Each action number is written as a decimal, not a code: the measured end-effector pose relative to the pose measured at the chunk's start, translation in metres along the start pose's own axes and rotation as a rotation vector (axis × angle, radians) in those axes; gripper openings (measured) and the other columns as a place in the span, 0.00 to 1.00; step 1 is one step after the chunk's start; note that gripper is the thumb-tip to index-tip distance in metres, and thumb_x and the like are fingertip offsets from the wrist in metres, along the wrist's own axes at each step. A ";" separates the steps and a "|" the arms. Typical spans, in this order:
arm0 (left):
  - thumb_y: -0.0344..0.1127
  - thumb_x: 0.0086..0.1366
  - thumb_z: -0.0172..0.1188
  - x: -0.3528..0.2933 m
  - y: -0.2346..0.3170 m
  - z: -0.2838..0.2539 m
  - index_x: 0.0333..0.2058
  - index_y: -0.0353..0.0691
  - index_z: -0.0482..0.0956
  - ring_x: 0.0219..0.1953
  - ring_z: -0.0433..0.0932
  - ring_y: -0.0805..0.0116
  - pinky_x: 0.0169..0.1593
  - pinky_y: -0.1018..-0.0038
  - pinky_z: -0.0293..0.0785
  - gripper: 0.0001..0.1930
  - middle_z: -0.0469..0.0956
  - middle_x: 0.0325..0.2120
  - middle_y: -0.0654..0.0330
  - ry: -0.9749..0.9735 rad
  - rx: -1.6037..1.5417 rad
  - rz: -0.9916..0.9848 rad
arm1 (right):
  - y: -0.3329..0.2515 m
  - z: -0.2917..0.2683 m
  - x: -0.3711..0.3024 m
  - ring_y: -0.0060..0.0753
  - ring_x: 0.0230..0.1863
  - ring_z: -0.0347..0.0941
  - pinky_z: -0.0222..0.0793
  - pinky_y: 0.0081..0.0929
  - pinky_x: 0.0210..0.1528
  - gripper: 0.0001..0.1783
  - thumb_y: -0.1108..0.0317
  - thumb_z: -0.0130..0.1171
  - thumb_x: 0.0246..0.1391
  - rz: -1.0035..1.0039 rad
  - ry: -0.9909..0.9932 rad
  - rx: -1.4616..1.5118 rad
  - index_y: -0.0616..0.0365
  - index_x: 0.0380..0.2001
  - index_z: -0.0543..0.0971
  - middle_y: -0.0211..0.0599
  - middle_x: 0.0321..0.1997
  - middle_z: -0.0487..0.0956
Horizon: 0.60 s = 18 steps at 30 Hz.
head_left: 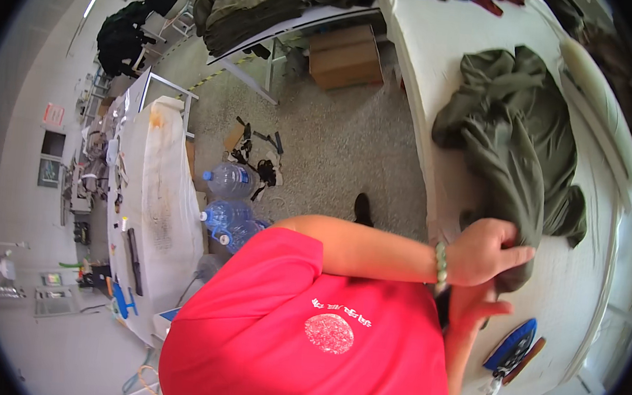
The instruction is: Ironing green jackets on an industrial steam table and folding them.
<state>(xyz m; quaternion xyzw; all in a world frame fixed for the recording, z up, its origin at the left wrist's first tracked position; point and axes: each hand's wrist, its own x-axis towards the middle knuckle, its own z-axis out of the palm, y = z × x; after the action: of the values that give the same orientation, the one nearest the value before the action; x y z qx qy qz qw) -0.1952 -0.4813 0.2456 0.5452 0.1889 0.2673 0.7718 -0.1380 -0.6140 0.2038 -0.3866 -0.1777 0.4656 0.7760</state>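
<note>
An olive-green garment [517, 139] lies rumpled along the pale cloth-covered table [422, 79] on my right, its near end drawn toward me. My left hand [481, 251], with a beaded bracelet at the wrist, is closed on that near end and pinches the fabric between thumb and fingers. Just below it, my right hand [475, 303] meets the tip of the cloth. Its thumb sticks out to the side, while its other fingers are hidden behind the cloth and my left hand. An iron [513, 348] with a blue base rests on the table near my right forearm.
A padded pale roll [602, 101] runs along the table's far right edge. Dark garments [253, 7] are piled on another table ahead, with a cardboard box [345, 57] under it. Large clear bottles [230, 181] and dark straps [266, 170] lie on the floor at left.
</note>
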 end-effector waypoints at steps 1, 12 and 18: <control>0.43 0.70 0.60 -0.004 0.007 -0.014 0.38 0.31 0.80 0.28 0.80 0.71 0.34 0.72 0.76 0.16 0.83 0.29 0.57 -0.072 0.220 -0.099 | 0.004 0.003 0.009 0.41 0.58 0.74 0.72 0.39 0.58 0.35 0.45 0.51 0.66 -0.057 0.157 0.178 0.69 0.58 0.72 0.46 0.57 0.76; 0.34 0.56 0.64 -0.047 0.243 -0.169 0.31 0.45 0.81 0.28 0.80 0.62 0.31 0.65 0.75 0.04 0.76 0.25 0.63 -0.293 0.816 1.153 | -0.040 0.007 0.089 0.38 0.34 0.79 0.77 0.33 0.39 0.21 0.56 0.53 0.68 -0.287 0.434 -0.169 0.68 0.46 0.76 0.47 0.40 0.81; 0.35 0.56 0.64 -0.065 0.318 -0.253 0.32 0.45 0.82 0.29 0.80 0.62 0.32 0.68 0.76 0.05 0.77 0.27 0.63 -0.230 0.864 1.342 | -0.017 0.062 0.133 0.37 0.29 0.78 0.73 0.28 0.31 0.19 0.56 0.53 0.68 -0.515 0.601 -0.272 0.65 0.43 0.77 0.44 0.35 0.82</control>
<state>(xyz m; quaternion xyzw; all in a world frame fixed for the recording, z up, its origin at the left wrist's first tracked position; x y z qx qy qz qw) -0.4602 -0.2506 0.4607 0.8167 -0.1730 0.5194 0.1822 -0.1009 -0.4775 0.2452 -0.5473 -0.0942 0.0952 0.8262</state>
